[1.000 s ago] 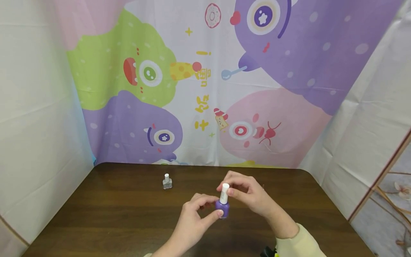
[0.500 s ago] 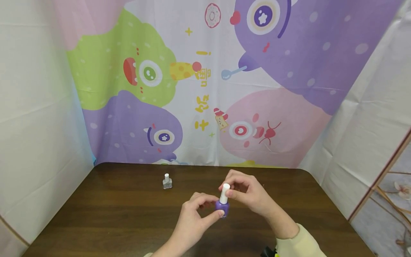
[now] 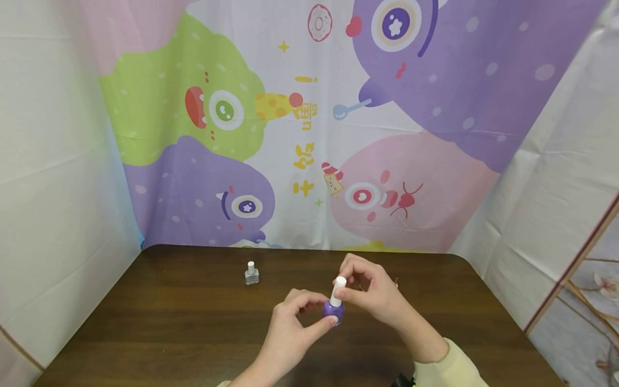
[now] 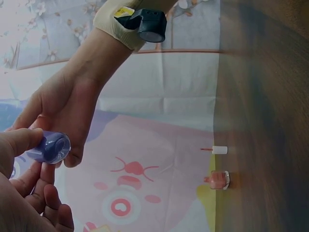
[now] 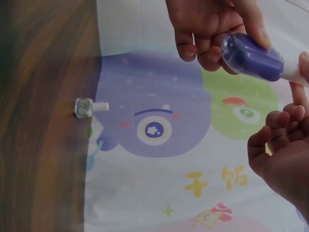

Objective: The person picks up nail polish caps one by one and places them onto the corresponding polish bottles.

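Fingers of the left hand (image 3: 292, 327) pinch a purple bottle (image 3: 331, 310) above the tabletop (image 3: 193, 333); those of the right hand (image 3: 380, 296) pinch its white cap (image 3: 335, 299); turning it seems the step in hand. The next move likely calls for a steady bottle; beyond stands a silvery bottle (image 3: 252, 277).

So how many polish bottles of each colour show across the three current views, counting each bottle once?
Purple bottle: 1
Silvery bottle: 1
Pink bottle: 1
Total: 3
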Motion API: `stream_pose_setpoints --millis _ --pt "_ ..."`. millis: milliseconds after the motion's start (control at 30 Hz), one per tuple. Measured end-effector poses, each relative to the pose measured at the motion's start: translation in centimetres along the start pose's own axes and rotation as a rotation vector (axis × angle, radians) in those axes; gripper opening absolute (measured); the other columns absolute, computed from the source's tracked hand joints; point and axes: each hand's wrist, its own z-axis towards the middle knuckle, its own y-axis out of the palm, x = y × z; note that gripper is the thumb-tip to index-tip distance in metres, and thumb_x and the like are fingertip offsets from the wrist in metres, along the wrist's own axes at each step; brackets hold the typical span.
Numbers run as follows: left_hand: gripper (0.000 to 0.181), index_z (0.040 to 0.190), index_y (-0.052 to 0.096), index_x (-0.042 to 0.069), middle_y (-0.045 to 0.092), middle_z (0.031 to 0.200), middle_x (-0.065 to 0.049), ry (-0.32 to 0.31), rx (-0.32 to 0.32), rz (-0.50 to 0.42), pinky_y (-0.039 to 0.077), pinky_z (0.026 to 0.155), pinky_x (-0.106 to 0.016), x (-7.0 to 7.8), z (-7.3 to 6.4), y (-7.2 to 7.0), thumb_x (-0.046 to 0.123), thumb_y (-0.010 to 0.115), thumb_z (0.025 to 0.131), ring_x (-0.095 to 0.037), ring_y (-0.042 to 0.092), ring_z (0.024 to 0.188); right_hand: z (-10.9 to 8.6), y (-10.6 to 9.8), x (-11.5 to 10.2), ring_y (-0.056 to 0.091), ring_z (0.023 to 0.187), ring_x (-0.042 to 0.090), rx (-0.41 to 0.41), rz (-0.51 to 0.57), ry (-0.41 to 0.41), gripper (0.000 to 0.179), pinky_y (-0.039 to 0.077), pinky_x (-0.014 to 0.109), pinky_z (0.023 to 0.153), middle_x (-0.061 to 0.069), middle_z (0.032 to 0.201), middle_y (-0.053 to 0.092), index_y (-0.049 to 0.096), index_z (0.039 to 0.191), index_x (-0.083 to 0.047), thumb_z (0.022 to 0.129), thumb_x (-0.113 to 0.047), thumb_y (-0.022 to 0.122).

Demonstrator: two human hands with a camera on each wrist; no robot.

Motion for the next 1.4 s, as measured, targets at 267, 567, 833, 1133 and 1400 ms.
stream_pose_setpoints --millis 267,567,833,1133,1400 --pt "0.027 0.089 0.068 0.03 0.058 0.087 0.019 -0.012 -0.007 -0.012 0.045 0.074 -0.028 0.0 0.0 0.1 0.019 0.083 0.069 -0.016 0.054 0.082 0.0 0.0 0.1 0.042 0.073 0.015 0.018 -0.011 0.003 0.024 0.039 0.027 0.062 0.01 0.075 0.04 0.048 0.076 -0.006 0.081 -0.005 0.072" --pt "0.026 0.091 0.069 0.029 0.061 0.087 0.017 0.013 -0.009 -0.012 0.044 0.073 -0.028 -0.3 0.1 0.1 0.019 0.082 0.071 -0.013 0.053 0.081 -0.1 0.2 0.2 0.044 0.075 0.017 0.009 0.003 0.012 0.019 0.042 0.027 0.065 0.008 0.077 0.044 0.053 0.082 -0.008 0.081 -0.003 0.071" --pt "0.021 0.095 0.07 0.023 0.061 0.083 0.011 0.017 -0.05 -0.047 0.043 0.072 -0.027 -0.7 0.0 -0.4 0.021 0.078 0.076 -0.017 0.053 0.077 -0.2 -0.2 0.2 0.05 0.084 0.011 -0.108 0.099 0.005 0.019 0.045 0.025 0.071 0.006 0.096 0.057 0.063 0.109 -0.005 0.091 -0.001 0.057" --pt "0.02 0.101 0.07 0.015 0.061 0.084 0.005 0.11 -0.114 -0.051 0.045 0.071 -0.028 -1.1 0.0 -1.0 0.02 0.073 0.082 -0.018 0.055 0.078 0.1 -0.5 -0.6 0.051 0.095 0.015 -0.203 0.155 0.051 0.028 0.046 0.03 0.079 0.01 0.1 0.057 0.061 0.12 -0.003 0.096 -0.002 0.047" --pt "0.021 0.106 0.069 0.011 0.063 0.089 0.001 0.162 -0.183 -0.066 0.045 0.072 -0.026 -1.2 0.0 -1.1 0.019 0.068 0.087 -0.016 0.055 0.079 0.2 -0.6 -0.7 0.05 0.096 0.016 -0.246 0.234 0.051 0.026 0.046 0.033 0.082 0.011 0.097 0.054 0.063 0.115 0.0 0.095 -0.001 0.046"
